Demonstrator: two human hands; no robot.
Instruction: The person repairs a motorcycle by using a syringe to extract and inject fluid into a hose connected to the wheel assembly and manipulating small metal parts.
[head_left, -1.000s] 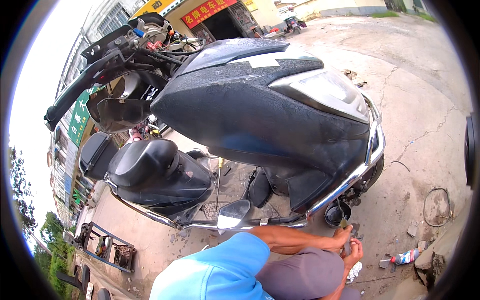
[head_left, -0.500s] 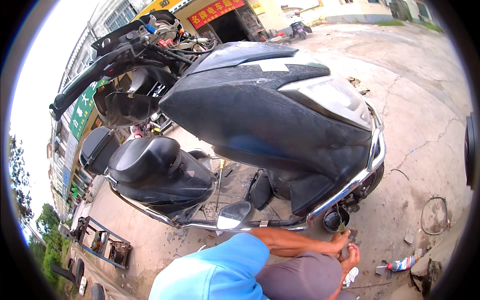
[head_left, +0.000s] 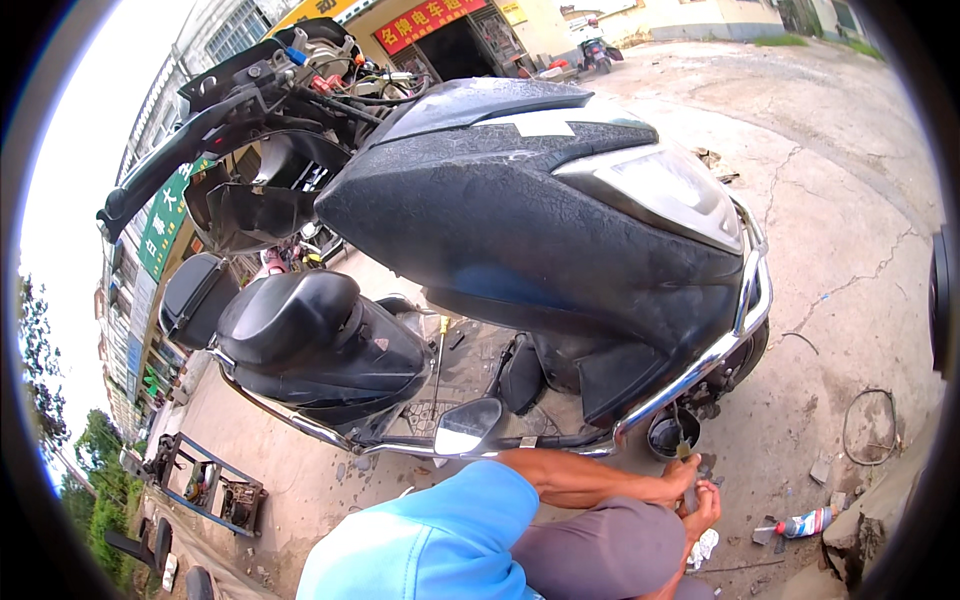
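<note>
right hand (head_left: 707,508), beyond the knee: fingers curled against a small greyish piece (head_left: 691,498); cannot tell whether they grip it. left hand (head_left: 680,481), at 11 o'clock from it: fingers look pinched on a small brownish piece (head_left: 684,450) that reaches over the rim of the black bowl (head_left: 654,440). hands close together, so a slip could jab one with the other; poor finger hold the likely cause.

bowl on the ground at 11 o'clock from the left hand, near the front wheel (head_left: 748,358); a knock from the wrist could tip it. chrome bar (head_left: 690,378) at 1 o'clock from the bowl; knuckles could scrape if the hands rise fast. farthest, 11 o'clock, exposed cables (head_left: 372,97) by the handlebar could snag.
</note>
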